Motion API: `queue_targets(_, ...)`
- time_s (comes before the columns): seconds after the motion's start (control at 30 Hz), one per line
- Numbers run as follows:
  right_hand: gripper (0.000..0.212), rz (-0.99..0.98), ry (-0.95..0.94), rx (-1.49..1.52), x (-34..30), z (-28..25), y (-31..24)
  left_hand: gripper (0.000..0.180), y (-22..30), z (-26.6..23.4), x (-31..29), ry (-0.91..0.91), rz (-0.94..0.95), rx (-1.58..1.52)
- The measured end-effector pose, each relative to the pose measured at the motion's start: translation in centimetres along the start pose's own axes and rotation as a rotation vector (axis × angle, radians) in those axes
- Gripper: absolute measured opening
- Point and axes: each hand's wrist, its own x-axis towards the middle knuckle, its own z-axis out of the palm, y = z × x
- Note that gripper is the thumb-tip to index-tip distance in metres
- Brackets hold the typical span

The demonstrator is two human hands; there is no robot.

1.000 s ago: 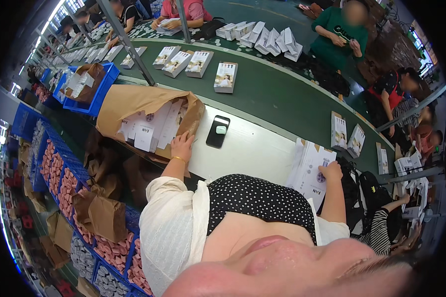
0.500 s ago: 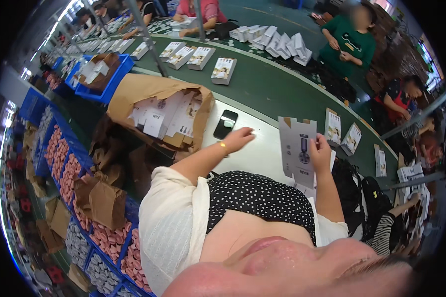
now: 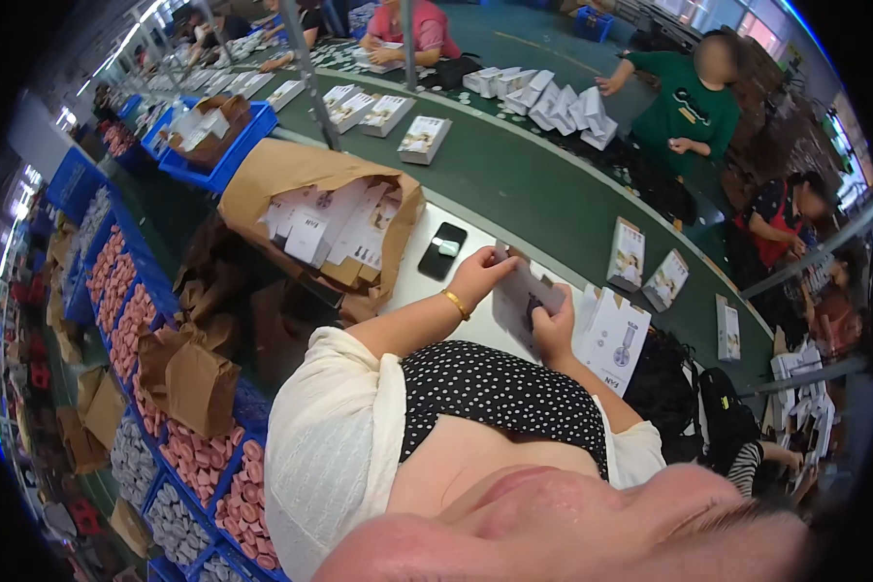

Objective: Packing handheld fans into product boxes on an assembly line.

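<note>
In front of my chest I hold a flattened white and grey printed carton (image 3: 520, 308) over the white tabletop. My left hand (image 3: 478, 277), with a gold bracelet at its wrist, is closed on the carton's upper left end. My right hand (image 3: 555, 326) grips its right side, thumb on top. Beyond my left hand a black phone (image 3: 440, 264) lies on the table. To the right of my right hand lies another flat white carton (image 3: 613, 341) with a fan picture; whether more lie under it I cannot tell.
A large brown paper bag (image 3: 252, 206) of white cartons stands left of the table. A green conveyor belt (image 3: 514, 189) carries boxes (image 3: 424, 139) along the far side. Blue crates (image 3: 170, 315) of pink and grey parts stand at left. Co-workers sit across the belt.
My left hand has moved right and taken hold of the carton. My right hand has brought the carton left and lower, tilting it. The flat carton at right is now uncovered.
</note>
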Motion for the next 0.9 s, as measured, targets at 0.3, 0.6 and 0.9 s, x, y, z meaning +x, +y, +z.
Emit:
queue_targets(0.3,0.047,0.047,-0.092,0.379,2.6,-4.7,2.7,0.047,-1.0,3.5,2.8,-0.148,0.151,0.142)
queue_targets(0.6,0.056,-0.035,-0.103,0.220,1.7,-7.9,2.0,0.022,-0.7,8.0,4.9,-0.168,-0.101,0.117)
queue_targets(0.9,0.046,0.047,0.132,0.403,1.8,-11.7,0.1,0.042,0.7,12.2,2.5,-0.358,-0.104,0.036)
